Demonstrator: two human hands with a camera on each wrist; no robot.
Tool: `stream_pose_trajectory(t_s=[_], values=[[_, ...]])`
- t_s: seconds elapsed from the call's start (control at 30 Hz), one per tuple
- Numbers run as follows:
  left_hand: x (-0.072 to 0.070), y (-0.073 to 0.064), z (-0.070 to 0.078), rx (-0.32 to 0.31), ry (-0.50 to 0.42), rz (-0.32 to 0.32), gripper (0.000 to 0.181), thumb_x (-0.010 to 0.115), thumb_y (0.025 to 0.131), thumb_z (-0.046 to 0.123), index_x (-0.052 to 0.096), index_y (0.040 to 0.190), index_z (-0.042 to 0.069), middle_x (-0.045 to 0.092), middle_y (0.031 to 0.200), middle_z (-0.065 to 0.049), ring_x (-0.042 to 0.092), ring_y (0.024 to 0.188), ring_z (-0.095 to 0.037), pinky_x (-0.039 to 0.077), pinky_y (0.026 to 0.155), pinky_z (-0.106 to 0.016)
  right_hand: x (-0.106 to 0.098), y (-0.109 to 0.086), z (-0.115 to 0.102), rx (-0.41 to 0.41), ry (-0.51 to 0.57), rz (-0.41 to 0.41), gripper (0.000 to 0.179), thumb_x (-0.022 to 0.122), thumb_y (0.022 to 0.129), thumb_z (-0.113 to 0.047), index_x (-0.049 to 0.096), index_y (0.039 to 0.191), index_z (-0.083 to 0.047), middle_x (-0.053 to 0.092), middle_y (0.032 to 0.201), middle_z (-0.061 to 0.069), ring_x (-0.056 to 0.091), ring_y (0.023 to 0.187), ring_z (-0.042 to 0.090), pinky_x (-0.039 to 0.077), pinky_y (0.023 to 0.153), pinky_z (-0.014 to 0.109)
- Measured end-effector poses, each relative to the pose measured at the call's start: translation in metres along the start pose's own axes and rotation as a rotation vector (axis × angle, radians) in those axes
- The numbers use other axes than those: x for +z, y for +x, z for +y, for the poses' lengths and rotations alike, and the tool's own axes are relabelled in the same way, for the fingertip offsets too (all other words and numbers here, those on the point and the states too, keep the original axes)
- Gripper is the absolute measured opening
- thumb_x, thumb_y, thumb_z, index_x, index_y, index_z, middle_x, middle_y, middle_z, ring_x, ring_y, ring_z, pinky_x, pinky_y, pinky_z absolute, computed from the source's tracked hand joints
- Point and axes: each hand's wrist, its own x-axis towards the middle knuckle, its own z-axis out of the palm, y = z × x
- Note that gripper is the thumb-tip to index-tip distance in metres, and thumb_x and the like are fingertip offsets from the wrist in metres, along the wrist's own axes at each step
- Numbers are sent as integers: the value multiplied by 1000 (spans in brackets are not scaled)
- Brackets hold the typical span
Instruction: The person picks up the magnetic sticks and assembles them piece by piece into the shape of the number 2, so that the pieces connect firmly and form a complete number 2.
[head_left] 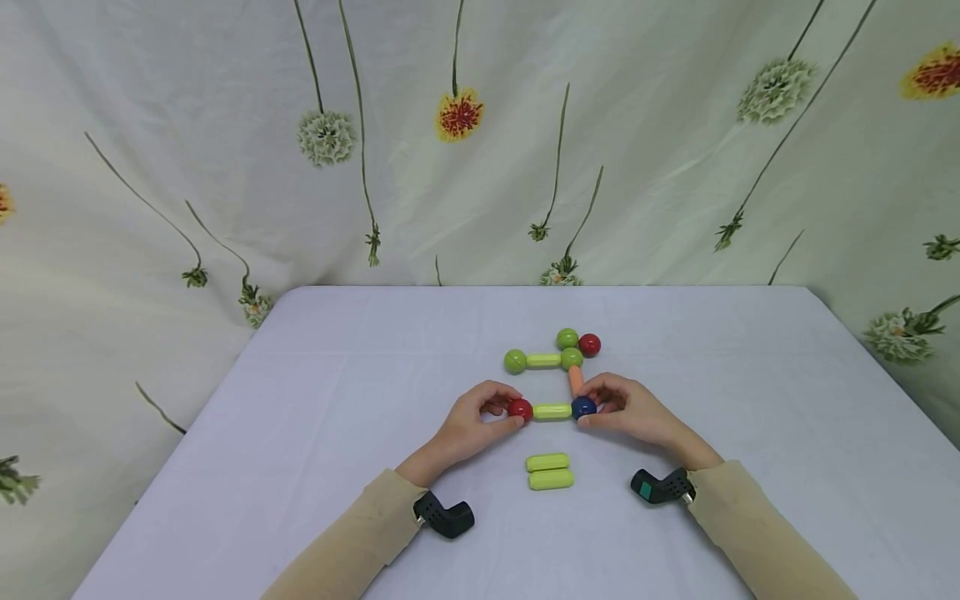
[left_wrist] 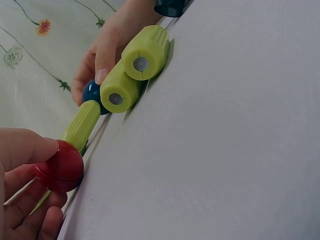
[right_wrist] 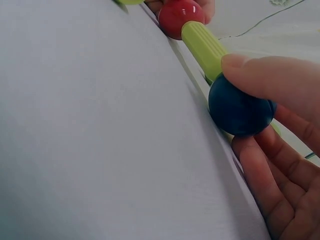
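Observation:
My left hand (head_left: 480, 421) pinches a red ball (head_left: 520, 409) between thumb and fingers. A yellow-green magnetic rod (head_left: 552, 412) runs from that ball to a dark blue ball (head_left: 583, 407), which my right hand (head_left: 630, 410) pinches. In the right wrist view the thumb lies over the joint of the blue ball (right_wrist: 242, 106) and the rod (right_wrist: 204, 47). An orange rod (head_left: 575, 380) stretches from near the blue ball to a green ball (head_left: 572, 358) farther back. Another yellow-green rod (head_left: 543, 360) links this green ball to a second green ball (head_left: 515, 361) on its left.
Behind the linked pieces sit a third green ball (head_left: 567, 338) and a second red ball (head_left: 590, 345), close together. Two loose yellow-green rods (head_left: 550, 471) lie side by side between the forearms. A white-covered table (head_left: 360, 333) meets a flowered cloth (head_left: 645, 125) at the back.

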Motion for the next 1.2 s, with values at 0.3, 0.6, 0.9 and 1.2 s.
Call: stream_pose_trajectory(t_s=[0.3, 0.6, 0.9, 1.2], values=[[-1, 0, 2, -18, -30, -6, 26, 67, 86, 14, 62, 111, 10, 62, 105, -2, 56, 90, -16, 47, 83, -29, 1, 4, 15, 6, 0, 11, 36, 74, 79, -7, 60, 110, 3, 57, 96, 9, 54, 87, 26, 49, 75, 24], [0, 0, 4, -26, -36, -5, 27, 65, 87, 8, 60, 114, 3, 61, 109, -11, 56, 92, -22, 47, 84, -36, -4, 9, 34, -3, 20, -18, 39, 78, 78, -17, 62, 112, -4, 59, 98, 7, 56, 88, 22, 50, 77, 24], [-8, -7, 40, -31, -30, -21, 25, 62, 87, 2, 59, 111, -4, 61, 107, -17, 57, 91, -27, 47, 84, -38, -14, 7, 28, -41, -38, -3, 31, 73, 83, -21, 64, 108, -6, 64, 99, 3, 58, 91, 19, 50, 79, 29], [-9, -8, 45, -51, -35, -22, 27, 63, 87, 3, 59, 112, -3, 61, 108, -16, 56, 92, -27, 46, 85, -40, -11, 6, 8, -87, -45, 37, 26, 71, 84, -20, 66, 106, -6, 66, 95, 0, 59, 89, 15, 51, 76, 30]])
